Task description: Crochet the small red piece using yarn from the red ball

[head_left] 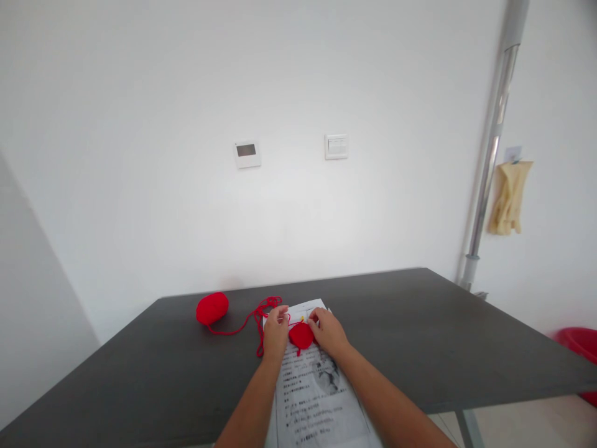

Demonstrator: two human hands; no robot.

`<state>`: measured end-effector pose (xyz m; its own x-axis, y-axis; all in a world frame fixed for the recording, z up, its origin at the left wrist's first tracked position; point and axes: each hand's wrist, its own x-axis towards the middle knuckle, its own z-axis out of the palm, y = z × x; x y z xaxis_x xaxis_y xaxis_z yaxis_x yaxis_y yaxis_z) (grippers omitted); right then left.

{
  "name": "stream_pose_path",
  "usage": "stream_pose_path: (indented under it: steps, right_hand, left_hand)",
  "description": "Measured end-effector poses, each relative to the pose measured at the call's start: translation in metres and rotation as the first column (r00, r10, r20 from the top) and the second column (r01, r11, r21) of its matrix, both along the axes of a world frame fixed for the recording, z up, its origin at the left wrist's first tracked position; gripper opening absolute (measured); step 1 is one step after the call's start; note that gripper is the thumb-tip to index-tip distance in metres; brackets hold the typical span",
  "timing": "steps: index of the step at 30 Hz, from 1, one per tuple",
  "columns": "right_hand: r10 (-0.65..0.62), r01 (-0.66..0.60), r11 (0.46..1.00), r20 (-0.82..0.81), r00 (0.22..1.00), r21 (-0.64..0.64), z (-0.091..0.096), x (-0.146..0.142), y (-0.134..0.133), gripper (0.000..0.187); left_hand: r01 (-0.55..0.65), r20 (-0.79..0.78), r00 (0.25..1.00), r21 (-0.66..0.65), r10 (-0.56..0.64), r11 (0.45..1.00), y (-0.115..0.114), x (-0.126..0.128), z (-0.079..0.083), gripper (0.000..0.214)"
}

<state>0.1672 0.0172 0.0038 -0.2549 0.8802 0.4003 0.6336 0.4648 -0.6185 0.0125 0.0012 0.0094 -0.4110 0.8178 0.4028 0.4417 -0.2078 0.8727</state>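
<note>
A small round red yarn piece [301, 336], seemingly crocheted, lies between my hands over printed paper sheets [310, 398]. A short red tail hangs from its lower edge. My right hand [329, 331] has its thumb and fingers closed at the piece's upper right edge. To the left, my left hand [277, 333] is curled, with a strand of red yarn [295, 323] running from its fingers to the piece. A tiny yellow thing [302, 318] shows just above the piece, too small to make out. Loose yarn loops [268, 303] lie behind my left hand.
A red yarn ball [212, 308] rests at the back left of the dark table [396, 330], its strand trailing toward the loops. The white wall behind carries a thermostat panel [247, 154] and a switch [336, 147]. At the right are a pipe [489, 168] and a red basin [578, 342].
</note>
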Motion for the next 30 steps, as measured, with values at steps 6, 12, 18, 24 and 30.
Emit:
stream_pose_path:
  steps: [6, 12, 18, 24, 30]
  right_hand:
    - [0.058, -0.068, 0.995, 0.14, 0.988, 0.072, 0.002, -0.003, -0.006, 0.016]
    - [0.061, -0.063, 0.997, 0.054, 0.997, 0.033, 0.0, -0.003, -0.001, 0.004]
    - [0.029, -0.032, 0.998, 0.066, 0.997, 0.048, -0.004, -0.003, 0.002, 0.008]
    - [-0.095, 0.083, 0.994, 0.165, 0.982, 0.075, -0.006, -0.002, 0.004, 0.011]
    - [-0.137, 0.121, 0.988, 0.193, 0.972, 0.092, -0.008, -0.001, 0.006, 0.015]
  left_hand:
    - [0.006, 0.027, 1.0, 0.035, -0.007, 0.999, 0.001, -0.003, -0.002, 0.022]
    - [0.009, 0.045, 0.999, 0.047, -0.011, 0.999, 0.002, -0.003, -0.003, 0.023]
    - [0.023, 0.021, 1.0, 0.011, -0.023, 1.0, 0.0, -0.001, 0.0, 0.022]
    - [0.12, -0.096, 0.987, -0.116, -0.131, 0.986, 0.0, 0.004, -0.007, 0.02]
    - [0.153, -0.244, 0.95, -0.185, -0.197, 0.971, -0.002, 0.008, -0.01, 0.029]
